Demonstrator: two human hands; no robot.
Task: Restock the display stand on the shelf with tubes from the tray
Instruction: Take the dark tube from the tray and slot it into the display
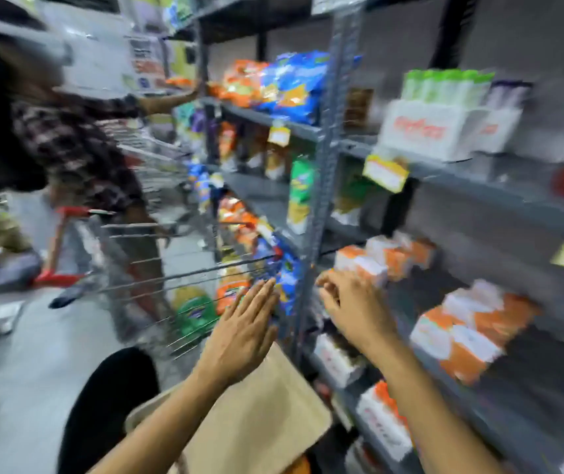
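The view is blurred by motion. A white display stand (pixel 424 131) with red lettering sits on an upper shelf at the right, holding green-capped tubes (pixel 444 85). A second white stand (pixel 497 126) with dark tubes is beside it. My left hand (pixel 243 323) is flat and open, fingers together, held over a tan cardboard tray (pixel 266 412) in the lower middle. My right hand (pixel 349 302) reaches toward a lower shelf by orange-and-white boxes (pixel 376 258), fingers curled and apart, holding nothing. What lies in the tray is hidden.
Grey metal shelving (pixel 321 172) runs along the right with snack bags (pixel 284 87) and yellow price tags (pixel 386 172). A person in a plaid shirt (pixel 68 145) stands at left reaching to a shelf, behind a wire trolley (pixel 157 268) with a red handle.
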